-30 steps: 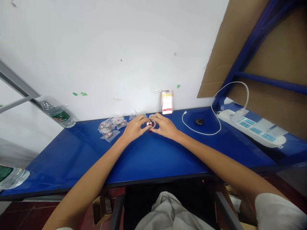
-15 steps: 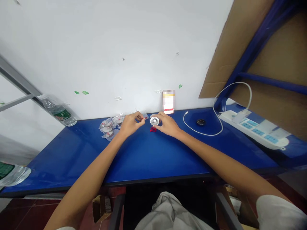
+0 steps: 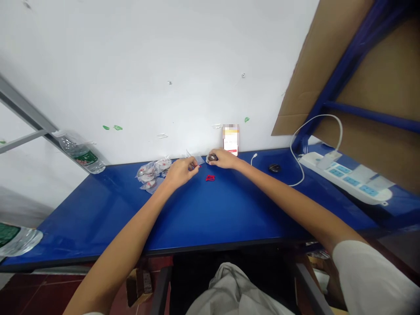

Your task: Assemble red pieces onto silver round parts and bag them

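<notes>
Round metal piece [image 3: 213, 158]: silvery, small, at the far side of the blue counter [image 3: 197, 218], near the wall, roughly mid-width. Right hand [image 3: 226, 159] has it, fingers curled around it from the right, grasping. Pale edge shows just left of it; can't tell if same part or another.

Left hand [image 3: 179, 173] just to the left, well clear of the right hand. Thumb and fingers drawn together, pinching a small red piece [image 3: 200, 166] at the tips; detail too small to read.

Red cord bundle [image 3: 210, 178] lies loose on the counter, nearer the person than the metal piece, between the hands, touched by neither. Clear plastic bag [image 3: 196, 158] behind left fingertips, by the wall. Heap of bagged discs [image 3: 152, 173] left of left hand, clear wrappers, red marks on them.

Phone [image 3: 231, 141] upright at the wall, screen lit, lower edge partly behind right hand. Right of that: white cable [image 3: 328, 115], partly hidden by right forearm, looping up to the white power strip [image 3: 348, 177]. Small black object [image 3: 274, 167], mouse-like, inside the loop.

Far left: water bottle [image 3: 80, 151] tilted, green label; second bottle [image 3: 19, 238] at left edge, cut off by frame. Brown cardboard [image 3: 295, 96] upper right, against blue frame [image 3: 341, 74].
</notes>
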Demonstrator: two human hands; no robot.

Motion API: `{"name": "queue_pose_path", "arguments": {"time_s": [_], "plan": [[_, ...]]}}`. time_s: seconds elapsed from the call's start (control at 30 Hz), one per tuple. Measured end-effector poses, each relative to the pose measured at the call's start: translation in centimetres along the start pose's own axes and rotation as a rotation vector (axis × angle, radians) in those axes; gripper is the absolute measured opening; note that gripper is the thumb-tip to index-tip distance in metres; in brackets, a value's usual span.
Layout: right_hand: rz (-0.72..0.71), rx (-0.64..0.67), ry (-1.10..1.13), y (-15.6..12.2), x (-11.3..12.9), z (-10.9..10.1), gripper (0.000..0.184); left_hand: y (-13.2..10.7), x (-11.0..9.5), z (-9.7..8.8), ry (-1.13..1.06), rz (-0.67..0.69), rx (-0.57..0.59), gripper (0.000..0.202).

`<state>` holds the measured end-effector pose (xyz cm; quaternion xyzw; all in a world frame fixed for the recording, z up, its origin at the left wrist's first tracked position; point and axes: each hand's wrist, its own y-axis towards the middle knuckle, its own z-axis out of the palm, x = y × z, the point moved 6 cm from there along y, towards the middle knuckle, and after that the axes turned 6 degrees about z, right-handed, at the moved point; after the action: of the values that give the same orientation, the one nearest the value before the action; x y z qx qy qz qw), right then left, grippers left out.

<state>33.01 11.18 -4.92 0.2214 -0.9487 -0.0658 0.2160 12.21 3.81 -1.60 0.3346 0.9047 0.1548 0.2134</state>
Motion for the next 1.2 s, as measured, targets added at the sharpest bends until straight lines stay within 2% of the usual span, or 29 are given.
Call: {"name": "queue_pose_path", "arguments": {"time_s": [0.1, 0.23, 0.37, 0.47, 0.57, 0.7, 0.8, 0.97, 1.03, 1.1, 1.2], "plan": [[-0.002, 0.033, -0.068, 1.1, -0.3, 0.6, 0.036, 0.1, 0.0, -0.2, 0.008, -0.003, 0.001, 0.014], [-0.027, 0.078, -0.124, 1.2, -0.3, 1.1, 0.032, 0.1, -0.4, -0.4, 0.011, 0.014, 0.014, 0.015], [-0.017, 0.054, -0.132, 0.9, -0.1, 1.0, 0.033, 0.0, -0.5, -0.2, -0.006, 0.007, 0.022, 0.014], [-0.021, 0.036, -0.098, 0.4, 0.3, 0.8, 0.039, -0.2, -0.8, 0.7, -0.083, 0.018, 0.049, 0.012], [-0.070, -0.039, -0.022, -0.9, 1.4, -0.1, 0.044, -0.3, -1.7, 1.9, -0.176, 0.058, 0.090, 0.009], [-0.152, -0.111, 0.060, -3.8, 3.2, -1.1, 0.034, -0.5, -3.1, 3.2, -0.231, 0.122, 0.145, 0.011], [-0.195, -0.119, 0.103, -6.4, 4.1, -1.4, 0.034, -0.6, -3.5, 3.4, -0.226, 0.170, 0.159, 0.016], [-0.203, -0.086, 0.077, -9.2, 4.2, -1.2, 0.030, -0.3, -2.6, 2.3, -0.131, 0.153, 0.103, 0.024], [-0.185, -0.044, 0.060, -9.5, 4.0, -0.8, 0.030, -0.2, -2.2, 1.7, -0.083, 0.143, 0.108, 0.025], [-0.171, -0.014, 0.052, -9.4, 3.9, -0.4, 0.039, -0.1, -1.8, 0.9, -0.041, 0.134, 0.107, 0.027], [-0.190, -0.017, 0.037, -9.0, 4.4, 0.1, 0.041, 0.2, -1.1, -0.8, 0.024, 0.092, 0.061, 0.028]]}}
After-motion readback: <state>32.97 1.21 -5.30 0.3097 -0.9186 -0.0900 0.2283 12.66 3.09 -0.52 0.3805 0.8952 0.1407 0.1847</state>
